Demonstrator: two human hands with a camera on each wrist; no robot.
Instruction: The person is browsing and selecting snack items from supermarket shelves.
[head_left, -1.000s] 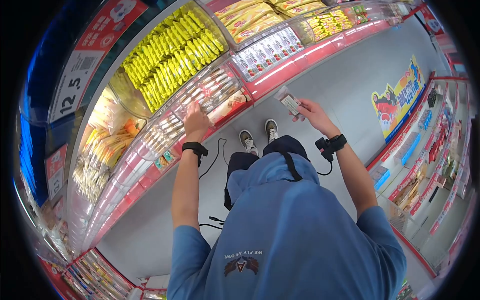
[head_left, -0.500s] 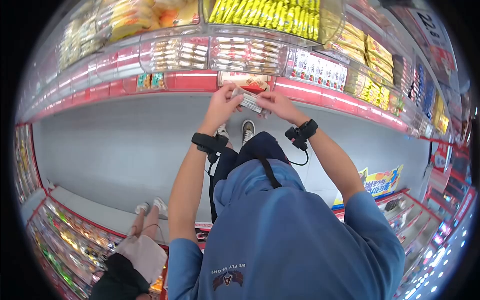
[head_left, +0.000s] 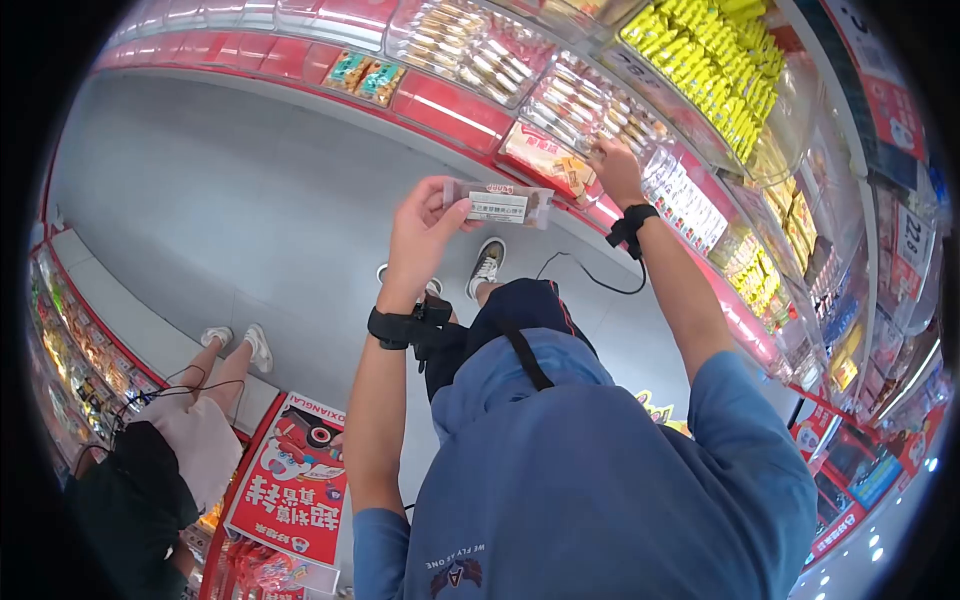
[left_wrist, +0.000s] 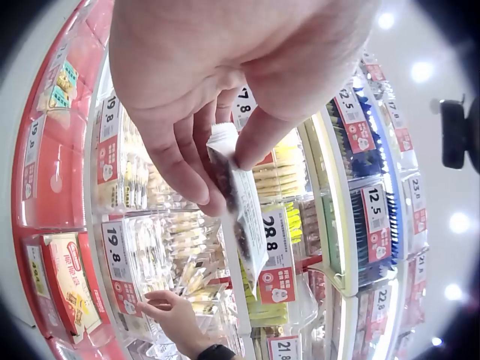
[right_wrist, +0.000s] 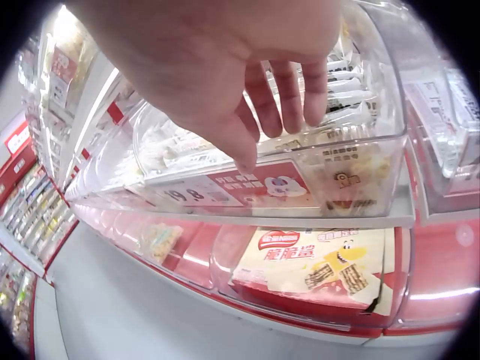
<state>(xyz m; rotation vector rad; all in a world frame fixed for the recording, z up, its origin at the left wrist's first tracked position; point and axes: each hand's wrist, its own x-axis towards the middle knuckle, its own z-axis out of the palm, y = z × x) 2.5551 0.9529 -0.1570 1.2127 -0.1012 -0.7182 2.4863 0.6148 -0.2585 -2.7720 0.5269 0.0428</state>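
Note:
The left hand [head_left: 425, 235] pinches a clear-wrapped snack bar [head_left: 500, 206] with a white printed label, held above the floor in the head view. In the left wrist view, thumb and fingers of the left hand [left_wrist: 240, 75] grip the upper part of the bar [left_wrist: 244, 214]. The right hand [head_left: 618, 172] reaches over a clear bin of small wrapped snacks [head_left: 572, 100]. Seen from the right wrist, the right hand [right_wrist: 225, 67] hangs over the bin's front lip, fingers extended and apart above wrapped snacks [right_wrist: 352, 94]; nothing is visibly held.
Below the bin lies a red and cream snack box [right_wrist: 315, 262]. Yellow packets [head_left: 710, 70] fill a bin farther right. Another person [head_left: 170, 450] stands at lower left beside a red poster [head_left: 295, 480]. A cable [head_left: 600, 285] hangs from the right wristband.
The bar went from the right hand, through both hands, to the left hand alone. The right hand has moved to the bin, and the head view has swung round.

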